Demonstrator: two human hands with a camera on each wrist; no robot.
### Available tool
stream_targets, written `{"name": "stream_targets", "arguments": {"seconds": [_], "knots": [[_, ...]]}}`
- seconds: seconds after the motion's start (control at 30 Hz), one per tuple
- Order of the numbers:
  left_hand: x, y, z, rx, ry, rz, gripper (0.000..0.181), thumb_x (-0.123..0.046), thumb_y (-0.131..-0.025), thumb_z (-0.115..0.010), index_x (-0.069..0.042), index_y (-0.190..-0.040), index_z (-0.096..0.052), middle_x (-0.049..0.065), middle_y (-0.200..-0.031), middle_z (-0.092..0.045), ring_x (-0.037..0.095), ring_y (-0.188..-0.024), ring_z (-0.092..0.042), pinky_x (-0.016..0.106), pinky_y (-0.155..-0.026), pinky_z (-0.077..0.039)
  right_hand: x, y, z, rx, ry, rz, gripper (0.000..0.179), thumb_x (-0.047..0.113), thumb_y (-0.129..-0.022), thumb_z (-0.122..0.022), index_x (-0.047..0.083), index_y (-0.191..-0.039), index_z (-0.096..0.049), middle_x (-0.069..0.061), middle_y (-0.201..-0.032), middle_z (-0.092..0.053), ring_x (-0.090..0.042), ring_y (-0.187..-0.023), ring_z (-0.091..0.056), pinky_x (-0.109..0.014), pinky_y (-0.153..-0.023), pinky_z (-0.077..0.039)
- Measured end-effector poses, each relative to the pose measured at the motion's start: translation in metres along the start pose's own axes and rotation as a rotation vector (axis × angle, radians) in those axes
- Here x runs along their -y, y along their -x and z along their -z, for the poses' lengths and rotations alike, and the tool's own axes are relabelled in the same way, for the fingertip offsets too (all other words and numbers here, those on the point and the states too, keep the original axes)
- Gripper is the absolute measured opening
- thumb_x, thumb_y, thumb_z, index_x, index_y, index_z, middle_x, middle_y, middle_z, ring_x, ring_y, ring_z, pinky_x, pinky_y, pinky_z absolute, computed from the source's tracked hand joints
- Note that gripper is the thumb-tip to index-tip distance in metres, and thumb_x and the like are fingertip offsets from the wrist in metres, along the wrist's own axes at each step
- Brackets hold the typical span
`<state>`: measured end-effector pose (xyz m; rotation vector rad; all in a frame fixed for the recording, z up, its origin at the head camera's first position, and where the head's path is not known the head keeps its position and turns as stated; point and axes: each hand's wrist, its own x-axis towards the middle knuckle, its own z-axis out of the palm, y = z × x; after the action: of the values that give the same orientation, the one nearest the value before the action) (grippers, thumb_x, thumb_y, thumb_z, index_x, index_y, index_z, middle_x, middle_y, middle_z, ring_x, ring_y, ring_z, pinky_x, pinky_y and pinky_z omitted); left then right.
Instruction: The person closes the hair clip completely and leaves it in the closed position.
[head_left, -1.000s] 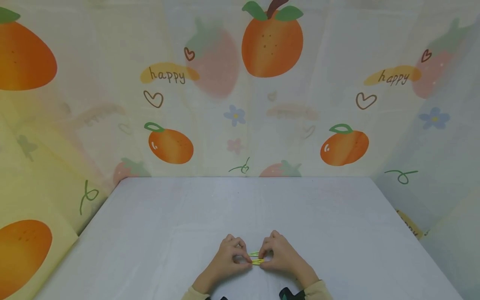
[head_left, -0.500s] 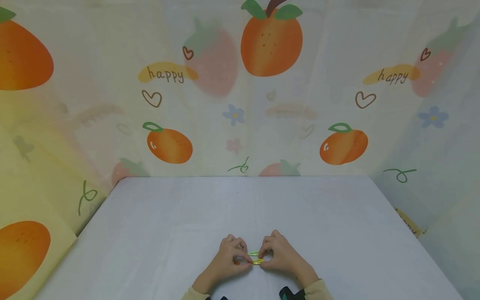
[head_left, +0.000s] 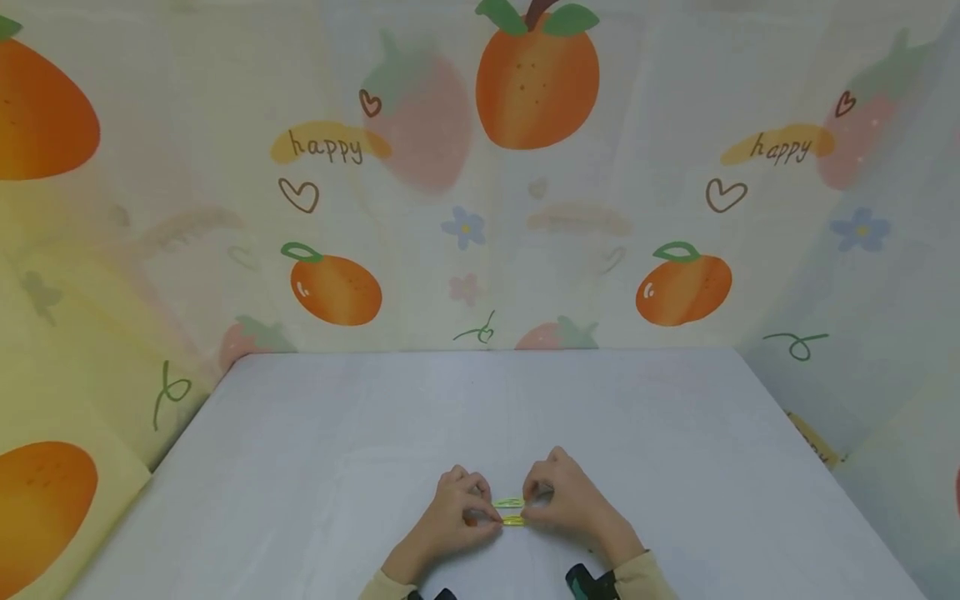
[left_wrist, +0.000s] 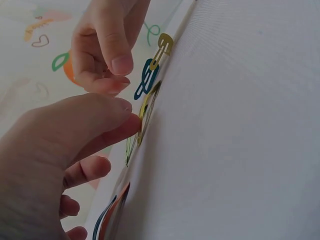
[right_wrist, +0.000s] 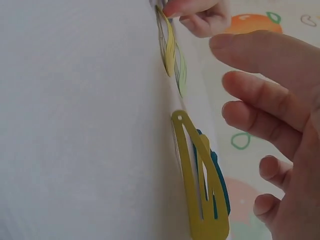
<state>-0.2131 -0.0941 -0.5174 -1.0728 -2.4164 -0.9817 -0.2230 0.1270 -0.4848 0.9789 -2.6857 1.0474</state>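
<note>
Near the table's front, a yellow snap hair clip (head_left: 513,521) lies in front of a light green one (head_left: 508,502), roughly parallel. My left hand (head_left: 459,517) pinches the yellow clip's left end between thumb and index finger. Just right of both clips is my right hand (head_left: 573,496), its fingers loosely bent and holding nothing. In the right wrist view, an olive-yellow clip (right_wrist: 210,231) overlaps a teal clip (right_wrist: 221,180) beside those fingers. An orange clip (left_wrist: 114,209) and a dark blue clip (left_wrist: 101,220) lie by my left hand, mostly hidden by it in the head view.
The clips lie on a white-covered table (head_left: 480,417). Behind it hangs a fruit-printed cloth (head_left: 420,250), which also runs along both sides. A black wrist strap piece (head_left: 591,582) shows at the right sleeve (head_left: 645,577).
My right hand has come off the yellow clip and shifted slightly right and away from me. The left hand stays at the clip's left end. The head view has tilted slightly.
</note>
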Motion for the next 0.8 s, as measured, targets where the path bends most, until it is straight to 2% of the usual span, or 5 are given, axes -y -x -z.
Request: {"name": "stream_targets", "arguments": {"seconds": [0.23,0.37,0.47,0.67,0.8], "knots": [[0.0,0.001,0.0,0.007,-0.008,0.01,0.006,-0.025,-0.067,-0.076,-0.023,-0.067,-0.071,-0.018,-0.082,-0.048,0.001,-0.075,-0.03,0.029,-0.07,-0.026,-0.007,0.003,0.008,-0.117,0.038,0.077,0.02,0.013,-0.064,-0.078,0.019,-0.075,-0.062,0.015,-0.074,-0.053,-0.006,-0.07,-0.033,-0.023,-0.06,-0.035],[0.0,0.0,0.001,0.002,-0.012,0.023,0.005,-0.025,-0.067,-0.076,-0.023,-0.067,-0.071,-0.019,-0.081,-0.048,0.002,-0.075,-0.03,0.03,-0.07,-0.026,-0.013,0.009,0.015,-0.161,0.058,0.066,0.02,0.01,-0.065,-0.077,0.017,-0.078,-0.064,0.014,-0.075,-0.057,-0.006,-0.071,-0.033,-0.024,-0.061,-0.035],[0.0,0.001,0.001,0.0,-0.011,0.025,0.005,-0.025,-0.068,-0.075,-0.023,-0.066,-0.071,-0.019,-0.081,-0.047,0.002,-0.075,-0.03,0.031,-0.071,-0.027,-0.018,0.015,0.02,-0.16,0.05,0.019,0.018,0.008,-0.067,-0.075,0.016,-0.079,-0.065,0.014,-0.076,-0.057,-0.007,-0.071,-0.033,-0.025,-0.062,-0.036],[0.0,0.001,0.001,-0.007,0.002,0.024,0.005,-0.026,-0.068,-0.075,-0.023,-0.066,-0.071,-0.018,-0.081,-0.048,0.002,-0.075,-0.032,0.032,-0.071,-0.027,-0.026,0.026,0.022,-0.148,0.024,-0.129,0.016,0.011,-0.068,-0.073,0.018,-0.08,-0.065,0.014,-0.078,-0.051,-0.008,-0.073,-0.035,-0.028,-0.067,-0.038],[0.001,0.001,0.001,-0.015,0.013,0.026,0.005,-0.025,-0.068,-0.075,-0.023,-0.067,-0.07,-0.018,-0.081,-0.049,0.002,-0.075,-0.032,0.031,-0.071,-0.027,-0.031,0.03,0.018,-0.157,0.006,-0.178,0.018,0.012,-0.066,-0.074,0.019,-0.08,-0.065,0.015,-0.078,-0.049,-0.007,-0.073,-0.036,-0.029,-0.069,-0.038]]}}
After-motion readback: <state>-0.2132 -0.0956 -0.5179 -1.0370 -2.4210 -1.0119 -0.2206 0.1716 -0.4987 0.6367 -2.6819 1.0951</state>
